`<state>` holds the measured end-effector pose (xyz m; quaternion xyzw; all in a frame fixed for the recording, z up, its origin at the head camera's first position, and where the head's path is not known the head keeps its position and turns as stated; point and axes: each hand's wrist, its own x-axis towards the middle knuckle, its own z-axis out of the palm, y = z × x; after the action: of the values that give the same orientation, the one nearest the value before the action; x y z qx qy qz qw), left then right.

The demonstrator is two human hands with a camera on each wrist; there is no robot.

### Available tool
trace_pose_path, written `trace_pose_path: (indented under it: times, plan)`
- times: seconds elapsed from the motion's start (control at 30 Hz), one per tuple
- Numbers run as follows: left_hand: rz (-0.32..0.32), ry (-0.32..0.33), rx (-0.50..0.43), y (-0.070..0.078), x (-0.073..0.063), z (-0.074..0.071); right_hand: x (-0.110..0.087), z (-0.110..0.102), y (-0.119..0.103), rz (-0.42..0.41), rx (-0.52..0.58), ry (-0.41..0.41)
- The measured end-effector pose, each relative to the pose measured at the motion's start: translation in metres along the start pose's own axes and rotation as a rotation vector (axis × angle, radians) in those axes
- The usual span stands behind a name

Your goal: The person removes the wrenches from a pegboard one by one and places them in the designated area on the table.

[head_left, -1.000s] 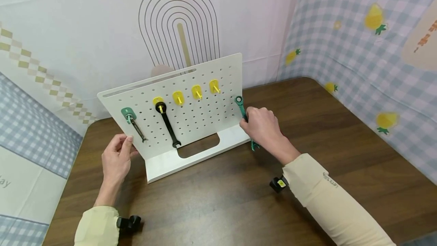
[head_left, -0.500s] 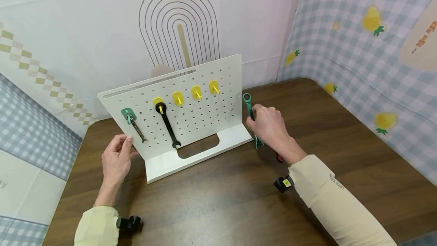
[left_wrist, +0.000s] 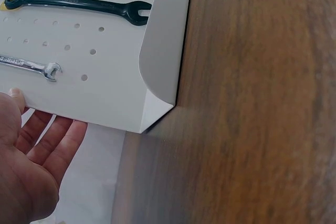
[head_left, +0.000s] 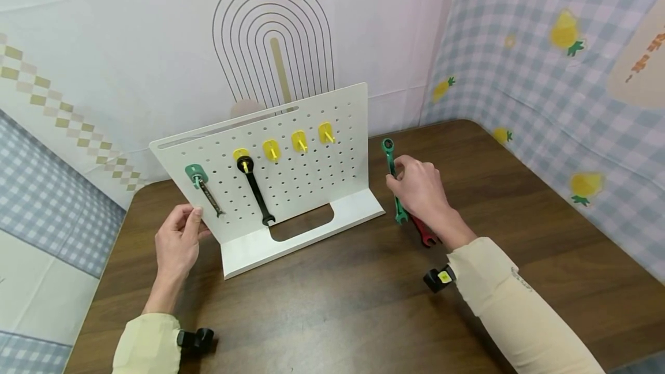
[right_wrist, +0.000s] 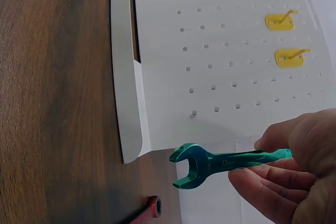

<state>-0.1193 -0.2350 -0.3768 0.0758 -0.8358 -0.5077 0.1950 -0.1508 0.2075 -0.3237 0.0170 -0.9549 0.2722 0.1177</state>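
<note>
At the left side edge of a white pegboard [head_left: 317, 189], my left hand [head_left: 178, 244] pinches the board, thumb in front and fingers behind. My right hand [head_left: 419, 186] holds a green combination wrench [right_wrist: 231, 161] by its shank, right of the board. The wrench's ring end points up and its open end down in the head view. A small silver wrench [left_wrist: 31, 65] hangs on the green hook [head_left: 193, 169]. On the leftmost yellow hook hangs a dark wrench [head_left: 257, 194]. Beneath the right hand, a red wrench [head_left: 427, 234] lies on the table, partly hidden.
Bare yellow hooks [head_left: 271, 150] line the board's upper part, right of the dark wrench. The board's foot [head_left: 358, 204] stands on the brown wooden table [head_left: 312, 316]. Patterned cloth [head_left: 384, 33] hangs behind and to the right.
My right hand has moved right, away from the board, carrying the green wrench. More of the red wrench shows now. My left hand stays at the board's edge.
</note>
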Motion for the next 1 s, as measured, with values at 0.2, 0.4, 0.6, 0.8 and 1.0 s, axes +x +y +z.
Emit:
trace_pose_path:
  times: [0.2,0.4,0.6,0.8,1.0]
  plan:
    - [0.0,-0.002,0.0,0.0,0.0,0.0,-0.002,-0.002,0.007,-0.001,0.013,0.017]
    - [0.002,-0.001,0.005,0.0,0.0,0.0,-0.002,-0.006,0.012,0.03,0.068,0.001]
    - [-0.008,0.001,-0.01,0.001,0.0,0.0,-0.001,-0.011,0.017,0.063,0.073,-0.019]
    - [-0.014,0.003,-0.007,0.0,0.0,0.0,-0.001,-0.014,0.024,0.067,0.072,-0.024]
    - [-0.021,0.004,-0.006,0.001,0.001,0.001,-0.002,-0.017,0.033,0.064,0.065,-0.025]
